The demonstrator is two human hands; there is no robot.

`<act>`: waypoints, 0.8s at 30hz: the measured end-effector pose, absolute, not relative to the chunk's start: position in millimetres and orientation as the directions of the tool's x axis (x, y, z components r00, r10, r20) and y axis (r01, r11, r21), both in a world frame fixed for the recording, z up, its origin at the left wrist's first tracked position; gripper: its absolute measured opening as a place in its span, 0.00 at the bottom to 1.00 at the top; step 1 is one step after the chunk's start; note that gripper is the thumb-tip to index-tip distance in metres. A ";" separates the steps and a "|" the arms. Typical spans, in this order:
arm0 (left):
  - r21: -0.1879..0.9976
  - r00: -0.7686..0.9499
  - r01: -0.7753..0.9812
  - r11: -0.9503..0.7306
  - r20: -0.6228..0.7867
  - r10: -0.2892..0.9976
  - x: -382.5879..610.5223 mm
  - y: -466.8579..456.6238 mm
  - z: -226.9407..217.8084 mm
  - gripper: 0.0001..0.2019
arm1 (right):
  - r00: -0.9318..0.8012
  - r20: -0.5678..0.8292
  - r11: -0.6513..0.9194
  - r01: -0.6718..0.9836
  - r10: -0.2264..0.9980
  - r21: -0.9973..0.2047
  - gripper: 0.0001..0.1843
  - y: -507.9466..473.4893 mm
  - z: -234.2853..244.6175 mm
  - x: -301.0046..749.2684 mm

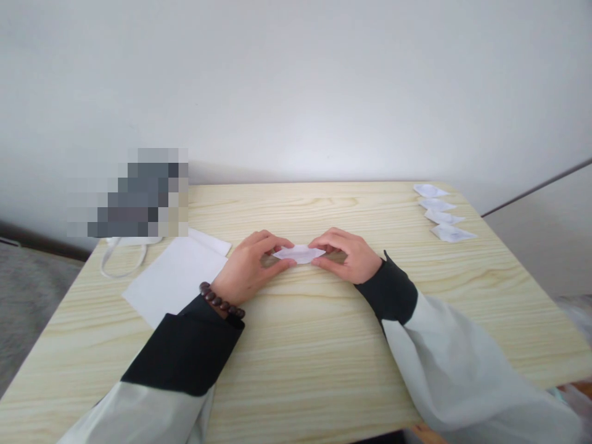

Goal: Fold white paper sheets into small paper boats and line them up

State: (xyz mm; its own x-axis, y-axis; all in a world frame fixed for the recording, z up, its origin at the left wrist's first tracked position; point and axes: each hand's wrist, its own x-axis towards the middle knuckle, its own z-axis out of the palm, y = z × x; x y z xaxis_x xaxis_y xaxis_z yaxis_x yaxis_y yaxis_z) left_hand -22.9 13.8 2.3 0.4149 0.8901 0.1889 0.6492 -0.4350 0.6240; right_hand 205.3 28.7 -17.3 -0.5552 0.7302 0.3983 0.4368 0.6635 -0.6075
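A small folded white paper boat [301,253], long and pointed at both ends, is held level over the middle of the table. My left hand [253,262] pinches its left end between thumb and fingers. The right end is pinched in the same way by my right hand [348,254]. Beaded bracelet and dark cuff show at my left wrist. Just left of my left hand lie flat white paper sheets [178,277], partly covered by that hand and sleeve.
Several similar folded paper boats [453,233] stand in a row at the table's back right. A blurred-out dark device [134,200] is at the back left, with a white cable [121,274] looping below it. The pale wooden table [296,370] meets a white wall.
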 end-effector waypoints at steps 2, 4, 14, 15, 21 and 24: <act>0.661 0.371 0.643 -0.387 0.174 0.912 -23.6 14.4 3.6 0.15 | -0.541 0.412 0.660 0.423 0.734 -0.621 0.09 31.6 -17.7 211.1; 0.683 0.322 0.647 -0.339 0.158 0.933 -24.5 14.6 5.0 0.17 | -0.521 0.418 0.652 0.430 0.744 -0.624 0.07 33.1 -17.7 214.3; 0.795 0.221 0.582 -0.171 0.048 0.974 -33.3 14.6 8.9 0.12 | -0.482 0.559 0.738 0.428 0.674 -0.521 0.08 36.5 -18.8 220.3; 0.811 0.217 0.562 -0.164 0.047 0.975 -33.1 14.6 8.9 0.12 | -0.482 0.573 0.749 0.421 0.663 -0.512 0.09 37.1 -19.3 220.8; 0.837 0.260 0.482 -0.259 0.146 0.955 -31.5 15.2 7.3 0.08 | -0.495 0.601 0.778 0.403 0.628 -0.482 0.10 37.4 -20.3 219.0; 0.787 0.308 0.515 -0.340 0.200 0.930 -31.5 15.5 6.2 0.07 | -0.505 0.594 0.779 0.397 0.627 -0.485 0.09 34.9 -19.4 214.5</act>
State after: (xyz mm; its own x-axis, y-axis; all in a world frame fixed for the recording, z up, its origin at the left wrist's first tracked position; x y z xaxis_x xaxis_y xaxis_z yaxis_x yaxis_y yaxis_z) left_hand -31.5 15.5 6.2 0.3079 0.9302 0.2001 0.5146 -0.3397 0.7873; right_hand 214.5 34.9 -19.4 -0.5047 0.6267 0.5937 0.3965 0.7792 -0.4854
